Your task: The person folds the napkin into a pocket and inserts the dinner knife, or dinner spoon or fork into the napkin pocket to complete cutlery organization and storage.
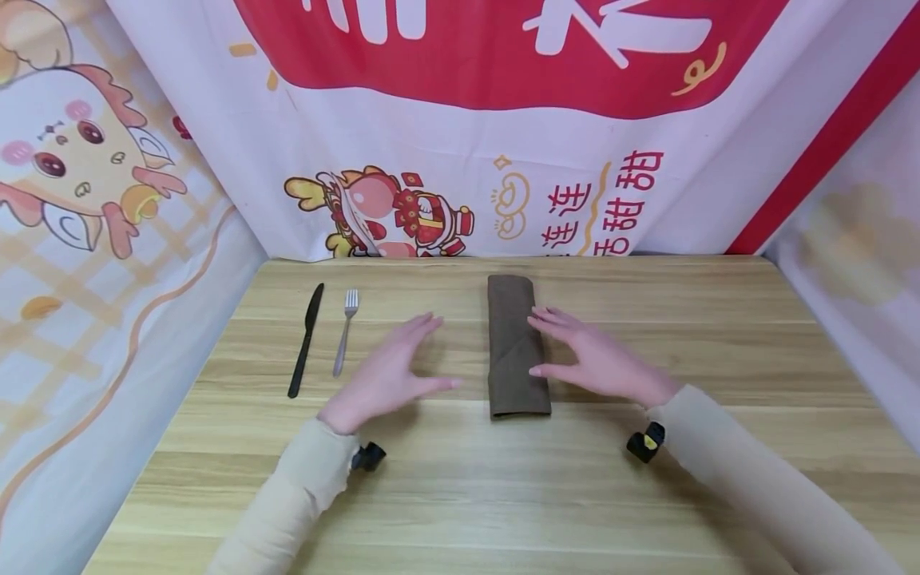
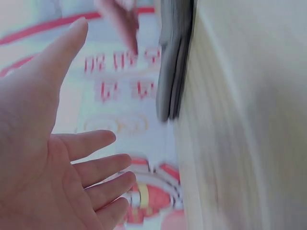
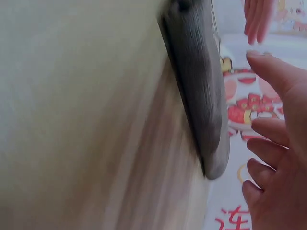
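Note:
A folded dark brown cloth [image 1: 513,343], long and narrow, lies lengthwise on the table between my two hands. My left hand [image 1: 391,371] hovers to its left with fingers and thumb spread, apart from the cloth and holding nothing. On the other side, my right hand [image 1: 589,355] has its fingertips over or near the cloth's right edge in the head view; in the right wrist view the hand [image 3: 283,139] appears apart from the cloth [image 3: 201,91]. Neither hand grips anything. The left wrist view shows the open palm [image 2: 48,163] beside the layered cloth [image 2: 173,62].
A black knife [image 1: 307,339] and a silver fork [image 1: 347,331] lie side by side on the wooden table [image 1: 460,495], left of my left hand. Printed cloth [image 1: 467,136] hangs along the table's back edge, with more at both sides.

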Tool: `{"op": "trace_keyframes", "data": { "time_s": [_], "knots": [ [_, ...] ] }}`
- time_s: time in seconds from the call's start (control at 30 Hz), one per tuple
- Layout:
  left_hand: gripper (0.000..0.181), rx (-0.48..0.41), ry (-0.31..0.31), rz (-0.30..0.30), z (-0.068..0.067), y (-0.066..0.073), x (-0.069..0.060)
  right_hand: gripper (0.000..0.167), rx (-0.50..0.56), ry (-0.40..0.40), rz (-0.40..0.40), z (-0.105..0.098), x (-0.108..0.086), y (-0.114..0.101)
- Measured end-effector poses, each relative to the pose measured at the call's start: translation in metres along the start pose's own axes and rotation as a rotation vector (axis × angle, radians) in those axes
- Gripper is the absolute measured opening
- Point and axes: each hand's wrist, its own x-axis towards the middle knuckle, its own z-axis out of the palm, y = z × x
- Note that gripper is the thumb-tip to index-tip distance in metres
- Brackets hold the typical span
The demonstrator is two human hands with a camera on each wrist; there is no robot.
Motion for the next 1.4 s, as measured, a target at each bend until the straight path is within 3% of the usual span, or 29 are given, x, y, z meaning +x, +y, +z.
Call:
{"op": "trace_keyframes", "data": {
  "time_s": [0.13,0.3,0.47,0.6,0.83,1.07,1.4],
  "knots": [
    [0.096,-0.025,0.063,-0.062,-0.013,-0.024,-0.002,0.076,-0.007,-0.042,-0.071,0.005,-0.008,-0.013],
    [0.093,-0.052,0.077,-0.161,-0.023,-0.052,-0.005,0.073,0.018,-0.105,-0.097,0.012,-0.014,-0.027],
    [0.096,-0.076,0.097,-0.277,-0.031,-0.074,-0.011,0.072,0.040,-0.114,-0.152,0.018,-0.013,-0.032],
    [0.095,-0.055,0.132,-0.316,-0.034,-0.088,-0.013,0.072,0.005,-0.120,-0.203,0.026,-0.012,-0.031],
    [0.081,-0.090,0.149,-0.370,-0.036,-0.099,-0.015,0.080,-0.121,-0.199,-0.261,0.040,-0.012,-0.034],
    [0.067,-0.109,0.140,-0.461,-0.037,-0.103,-0.016,0.099,-0.202,-0.333,-0.173,0.047,-0.012,-0.043],
    [0.048,-0.059,0.190,-0.531,-0.035,-0.105,-0.013,0.101,-0.187,-0.347,-0.122,0.049,-0.011,-0.053]
  ]
}}
